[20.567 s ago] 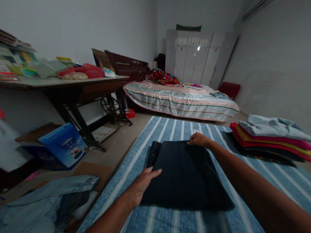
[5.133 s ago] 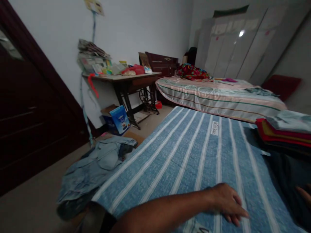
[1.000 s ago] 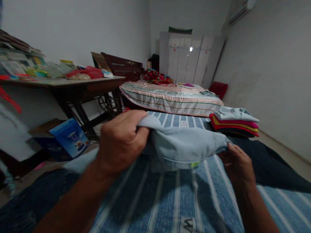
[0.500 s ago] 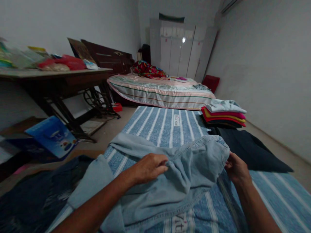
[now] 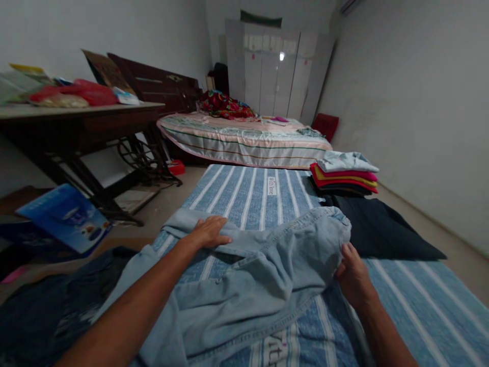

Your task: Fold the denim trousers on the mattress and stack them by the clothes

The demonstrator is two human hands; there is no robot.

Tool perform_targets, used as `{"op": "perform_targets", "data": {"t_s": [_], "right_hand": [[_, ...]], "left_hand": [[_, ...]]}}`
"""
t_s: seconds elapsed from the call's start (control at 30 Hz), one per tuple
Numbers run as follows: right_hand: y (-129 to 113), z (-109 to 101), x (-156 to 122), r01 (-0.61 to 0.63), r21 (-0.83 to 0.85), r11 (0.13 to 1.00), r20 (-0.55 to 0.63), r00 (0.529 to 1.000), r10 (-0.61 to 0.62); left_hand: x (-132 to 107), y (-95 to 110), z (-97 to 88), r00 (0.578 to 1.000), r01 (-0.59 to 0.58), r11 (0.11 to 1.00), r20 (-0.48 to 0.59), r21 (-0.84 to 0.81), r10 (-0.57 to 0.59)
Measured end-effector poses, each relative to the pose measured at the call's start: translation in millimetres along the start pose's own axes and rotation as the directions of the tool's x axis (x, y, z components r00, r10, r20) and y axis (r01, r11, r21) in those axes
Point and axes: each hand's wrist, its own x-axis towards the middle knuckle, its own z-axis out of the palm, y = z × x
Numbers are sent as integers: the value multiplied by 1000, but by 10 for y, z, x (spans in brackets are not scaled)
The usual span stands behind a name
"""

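Left hand (image 5: pixel 210 232) has moved onto the far leg of the jeans (image 5: pixel 263 288), palm down, fingers loose | right hand (image 5: pixel 353 272) clasping their edge | jeans pale blue, creased, on the striped cloth (image 5: pixel 244 188) | dark garment (image 5: pixel 385 229) on the cloth's right side

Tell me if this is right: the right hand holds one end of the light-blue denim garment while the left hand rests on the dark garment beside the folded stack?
The left hand is the mistake: in the head view it rests on the light-blue denim garment, not on the dark garment beside the folded stack. The right hand does hold one end of the denim.
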Motion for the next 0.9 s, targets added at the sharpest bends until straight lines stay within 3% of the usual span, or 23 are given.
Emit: {"op": "perform_targets", "data": {"t_s": [0.23, 0.4, 0.57, 0.77, 0.83, 0.9], "right_hand": [[92, -8, -61, -188, -50, 981, 26, 982, 189], [122, -23, -50, -179, -74, 981, -8, 984, 179], [142, -26, -19, -163, -87, 983, -10, 987, 163], [170, 88, -40, -92, -67, 993, -42, 995, 90], [194, 151, -62, -33, -41, 999, -27, 999, 32], [229, 211, -62, 31, -34, 999, -38, 999, -32]], "left_hand": [[-41, -257, -143, 988, -66, 996, 138, -62, 74], [-185, -398, -106, 978, -160, 956, 93, -244, 188], [-288, -463, -41, 989, -107, 985, 82, -135, 119], [-330, -484, -23, 992, 33, 995, -127, 97, -21], [-325, -527, -13, 971, 105, 988, -226, 110, -79], [-283, -580, -33, 929, 107, 993, -361, 52, -81]]}}
